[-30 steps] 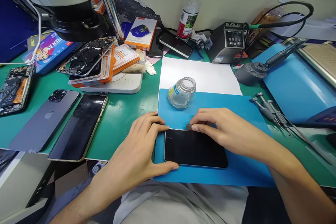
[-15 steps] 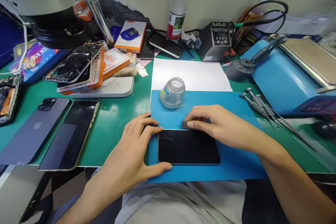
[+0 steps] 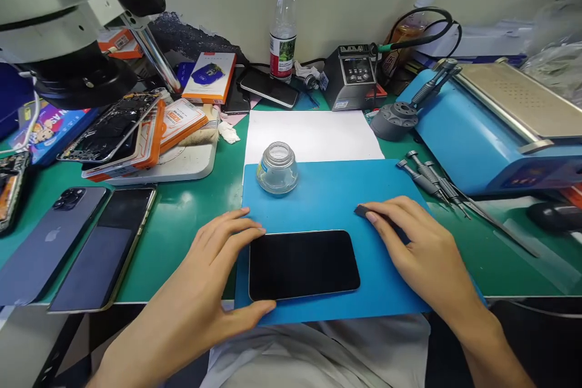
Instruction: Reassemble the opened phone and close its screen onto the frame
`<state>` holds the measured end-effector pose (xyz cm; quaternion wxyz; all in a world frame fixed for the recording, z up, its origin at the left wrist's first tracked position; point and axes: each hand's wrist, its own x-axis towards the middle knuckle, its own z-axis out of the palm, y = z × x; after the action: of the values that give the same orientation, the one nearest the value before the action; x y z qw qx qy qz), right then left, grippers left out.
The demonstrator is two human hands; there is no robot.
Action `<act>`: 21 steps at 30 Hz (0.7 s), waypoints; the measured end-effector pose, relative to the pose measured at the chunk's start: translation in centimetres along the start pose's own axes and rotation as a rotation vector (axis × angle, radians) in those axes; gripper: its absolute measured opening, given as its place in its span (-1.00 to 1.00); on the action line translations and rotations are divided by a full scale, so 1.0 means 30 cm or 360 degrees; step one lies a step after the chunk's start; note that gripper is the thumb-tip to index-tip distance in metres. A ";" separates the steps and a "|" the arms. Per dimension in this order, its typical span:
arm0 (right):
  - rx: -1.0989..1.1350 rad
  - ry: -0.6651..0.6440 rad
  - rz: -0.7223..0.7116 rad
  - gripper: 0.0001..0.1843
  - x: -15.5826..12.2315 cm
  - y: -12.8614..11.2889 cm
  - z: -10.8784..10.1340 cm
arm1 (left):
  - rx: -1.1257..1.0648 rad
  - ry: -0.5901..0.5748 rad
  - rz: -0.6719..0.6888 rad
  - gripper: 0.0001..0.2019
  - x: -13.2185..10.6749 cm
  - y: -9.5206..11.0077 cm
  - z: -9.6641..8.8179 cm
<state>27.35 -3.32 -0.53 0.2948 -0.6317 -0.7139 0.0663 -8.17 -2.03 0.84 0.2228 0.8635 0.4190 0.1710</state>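
Note:
A black phone point(image 3: 304, 264) lies screen up on a blue mat point(image 3: 331, 194) at the desk's front edge. My left hand point(image 3: 213, 267) cups the phone's left end, fingers on its far corner and thumb under its near corner. My right hand point(image 3: 411, 242) rests on the mat to the right of the phone, its fingers pinched on a small dark grey piece point(image 3: 362, 211). A small open glass jar point(image 3: 277, 168) stands on the mat behind the phone.
Two phones point(image 3: 82, 242) lie at the left on the green desk mat. A microscope point(image 3: 68, 24), stacked phone parts and boxes point(image 3: 136, 133) are behind them. White paper point(image 3: 309, 133), a bottle point(image 3: 282, 21), a soldering station point(image 3: 350, 76), screwdrivers point(image 3: 427, 176) and a blue machine point(image 3: 491, 127) are behind and right.
My right hand has drawn away from the phone's far edge to the right with the small dark piece. The left hand stays on the phone. The camera has tilted up.

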 end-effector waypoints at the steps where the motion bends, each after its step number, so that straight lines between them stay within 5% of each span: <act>1: -0.0009 -0.0005 -0.0032 -0.76 0.001 0.001 0.006 | -0.0056 0.0016 -0.0005 -0.25 -0.010 0.011 -0.009; 5: -0.0018 -0.0001 -0.0123 -0.76 0.009 0.010 0.013 | -0.0354 0.0058 0.0096 -0.07 -0.031 0.048 -0.038; 9: -0.0049 0.0036 -0.0192 -0.76 -0.002 0.019 0.017 | -0.0842 0.0069 0.0255 0.04 0.038 0.087 -0.014; 14: -0.0093 0.0083 -0.0262 -0.77 -0.015 0.028 0.021 | -0.1557 0.0138 0.0235 -0.27 0.195 0.171 0.062; 17: -0.0101 0.0122 -0.0291 -0.77 -0.013 0.035 0.020 | -0.1904 0.0213 -0.0094 -0.45 0.268 0.222 0.059; 19: -0.0099 0.0152 -0.0304 -0.76 -0.010 0.040 0.020 | -0.2076 0.0054 -0.0345 -0.38 0.304 0.234 0.031; 21: -0.0094 0.0173 -0.0309 -0.75 -0.009 0.044 0.021 | -0.1902 -0.0342 -0.0450 -0.28 0.334 0.221 -0.004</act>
<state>28.18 -3.15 -1.75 0.3194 -0.5705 -0.7564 -0.0180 1.99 2.38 5.54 0.7289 0.5382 0.3363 0.2569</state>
